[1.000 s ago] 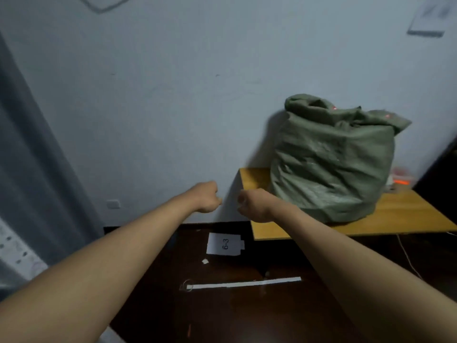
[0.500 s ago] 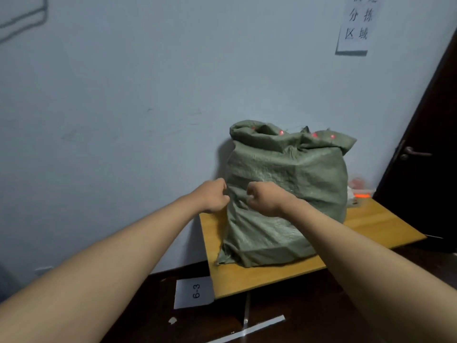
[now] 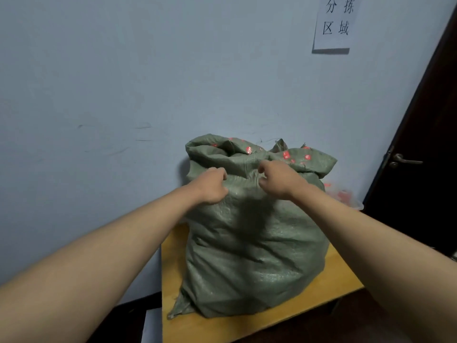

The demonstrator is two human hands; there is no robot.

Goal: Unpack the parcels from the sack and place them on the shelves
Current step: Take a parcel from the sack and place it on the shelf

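A bulging green woven sack (image 3: 252, 243) stands upright on a small wooden table (image 3: 341, 290) against the wall. Its mouth is rolled down, and the inner lining shows red marks. No parcel shows; the contents are hidden. Both arms reach forward to the upper front of the sack, just below the rolled rim. My left hand (image 3: 212, 185) has its fingers curled into the fabric on the left. My right hand (image 3: 278, 180) pinches a pucker of fabric on the right. The hands are about a hand's width apart.
A dark door (image 3: 425, 154) with a metal handle (image 3: 401, 160) stands at the right. A paper sign (image 3: 333, 23) with printed characters hangs on the pale wall. A blurred red-and-white object (image 3: 342, 196) lies behind the sack. A white paper (image 3: 152, 325) lies on the dark floor.
The view has swung right and closer to the sack. Both fists, held in the air before the table, have moved forward onto the sack's upper front and taken hold of its fabric.
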